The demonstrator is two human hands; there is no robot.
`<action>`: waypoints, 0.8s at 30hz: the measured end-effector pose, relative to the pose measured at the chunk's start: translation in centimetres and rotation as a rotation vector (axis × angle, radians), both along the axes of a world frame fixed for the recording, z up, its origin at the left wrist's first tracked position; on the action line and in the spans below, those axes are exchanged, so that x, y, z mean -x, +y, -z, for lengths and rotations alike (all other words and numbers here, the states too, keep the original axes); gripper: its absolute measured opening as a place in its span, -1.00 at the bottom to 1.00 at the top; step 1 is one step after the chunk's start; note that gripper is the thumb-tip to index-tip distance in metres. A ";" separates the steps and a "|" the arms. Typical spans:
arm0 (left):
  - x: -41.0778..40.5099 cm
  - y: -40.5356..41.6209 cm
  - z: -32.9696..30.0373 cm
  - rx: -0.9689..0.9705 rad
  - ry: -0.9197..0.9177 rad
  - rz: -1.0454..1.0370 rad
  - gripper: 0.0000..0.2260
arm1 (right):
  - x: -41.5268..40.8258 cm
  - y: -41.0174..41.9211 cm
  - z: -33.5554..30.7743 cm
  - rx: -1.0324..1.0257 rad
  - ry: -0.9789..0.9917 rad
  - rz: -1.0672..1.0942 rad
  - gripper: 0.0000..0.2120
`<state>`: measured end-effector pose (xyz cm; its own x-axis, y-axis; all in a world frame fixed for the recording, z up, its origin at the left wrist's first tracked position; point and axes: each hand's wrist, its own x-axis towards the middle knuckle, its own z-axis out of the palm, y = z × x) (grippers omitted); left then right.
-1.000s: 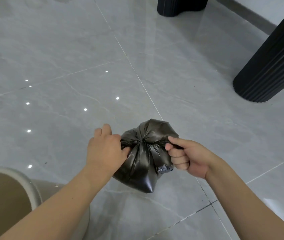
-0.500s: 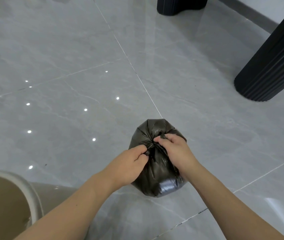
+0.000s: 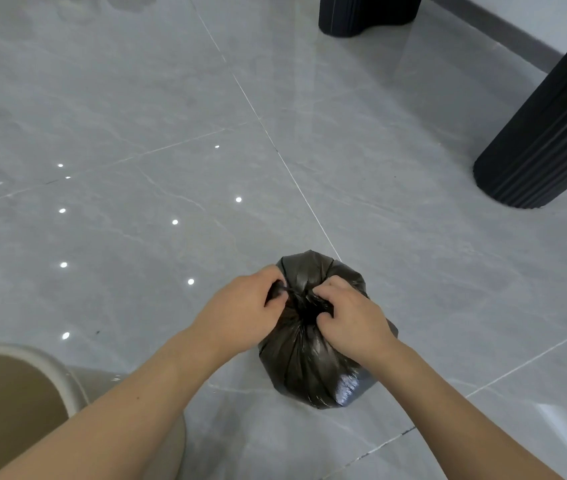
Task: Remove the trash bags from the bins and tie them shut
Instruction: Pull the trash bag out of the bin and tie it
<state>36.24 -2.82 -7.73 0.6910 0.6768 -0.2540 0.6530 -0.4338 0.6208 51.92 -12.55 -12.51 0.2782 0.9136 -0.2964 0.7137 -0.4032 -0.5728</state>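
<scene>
A: Where is the trash bag [image 3: 313,355] sitting?

B: On the tiled floor [image 3: 136,140], right under the person, out of the beige bin [image 3: 67,382] that stands to the lower left. The bag bulges low and round, with its gathered neck pointing up toward the camera.

A: And the hands?

B: Both are on that neck. The left hand [image 3: 240,317] is curled closed, pinching a strand of black plastic on the neck's left side. The right hand [image 3: 351,317] is also closed, fingers bunched into the folds on the right side. The knot area lies directly between them, touching both.

A: Which hand is nearer the knot?

B: About equal, as far as I can tell; the neck sits midway, the hands facing each other across it.

A: So what does the next pull turn on?

B: I'd judge the strands need drawing outward, left and right, away from the neck's upright axis, to cinch it. Whether the knot is already formed, I cannot tell; the fingers hide it.
</scene>
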 end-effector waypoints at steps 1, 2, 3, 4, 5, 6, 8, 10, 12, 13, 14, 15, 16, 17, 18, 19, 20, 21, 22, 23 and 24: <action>-0.1 0.3 -0.3 -0.053 0.003 0.019 -0.86 | 0.0 0.0 -0.1 0.003 0.029 0.000 -0.80; -0.2 0.5 -0.6 -0.084 -0.005 0.031 -0.85 | 0.1 0.0 -0.2 -0.002 0.065 -0.001 -0.85; -0.4 0.8 -0.8 -0.094 -0.014 0.032 -0.86 | 0.2 0.1 -0.3 -0.011 0.088 -0.006 -0.83; -0.6 0.9 -1.0 -0.082 -0.032 0.015 -0.87 | 0.3 0.1 -0.4 -0.018 0.096 -0.016 -0.76; -0.7 1.1 -1.0 -0.043 -0.048 -0.017 -0.86 | 0.4 0.1 -0.5 -0.025 0.087 -0.036 -0.72; -0.8 1.2 -1.0 0.017 -0.070 -0.060 -0.85 | 0.4 0.1 -0.4 -0.040 0.067 -0.063 -0.72; -1.0 1.3 -0.8 0.175 -0.119 -0.156 -0.87 | 0.4 0.3 -0.5 -0.076 0.041 -0.125 -0.74; -1.0 1.3 -0.2 0.321 -0.188 -0.272 -0.84 | 0.4 0.4 -0.6 -0.135 0.036 -0.196 -0.74; -0.9 1.0 0.5 0.407 -0.227 -0.380 -0.82 | 0.4 0.5 -0.7 -0.210 -0.023 -0.267 -0.82; -0.9 0.8 0.8 0.435 -0.234 -0.416 -0.81 | 0.3 0.5 -0.7 -0.243 -0.066 -0.290 -0.83; -1.0 0.7 1.1 0.456 -0.244 -0.441 -0.80 | 0.3 0.5 -0.7 -0.267 -0.097 -0.303 -0.84; -1.0 0.5 1.4 0.471 -0.251 -0.462 -0.79 | 0.3 0.5 -0.8 -0.283 -0.117 -0.310 -0.85; -1.0 0.3 1.5 0.478 -0.258 -0.481 -0.78 | 0.4 0.4 -0.9 -0.297 -0.133 -0.311 -0.87; -1.1 0.3 1.6 0.476 -0.254 -0.495 -0.76 | 0.4 0.3 -0.9 -0.315 -0.144 -0.303 -0.89; -1.1 0.2 1.6 0.475 -0.246 -0.499 -0.74 | 0.4 0.2 -0.8 -0.335 -0.152 -0.282 -0.91; -1.2 0.1 1.5 0.482 -0.237 -0.495 -0.73 | 0.4 0.1 -0.7 -0.349 -0.162 -0.253 -0.91; -1.2 0.0 1.5 0.495 -0.233 -0.490 -0.71 | 0.4 0.1 -0.6 -0.358 -0.176 -0.228 -0.91; -1.2 0.0 1.4 0.504 -0.234 -0.488 -0.72 | 0.4 0.0 -0.4 -0.361 -0.189 -0.214 -0.90; -1.2 0.0 1.4 0.500 -0.237 -0.492 -0.73 | 0.4 0.0 -0.3 -0.364 -0.199 -0.211 -0.88; -1.3 0.0 1.4 0.487 -0.240 -0.504 -0.75 | 0.4 0.0 -0.3 -0.363 -0.198 -0.217 -0.86; -1.4 0.1 1.6 0.474 -0.241 -0.524 -0.77 | 0.4 -0.1 -0.3 -0.361 -0.190 -0.227 -0.85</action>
<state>37.60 -2.68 -9.29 0.3818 0.7883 -0.4826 0.5225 0.2466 0.8162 51.54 -12.63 -12.22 0.0777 0.9931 0.0884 0.8666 -0.0234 -0.4985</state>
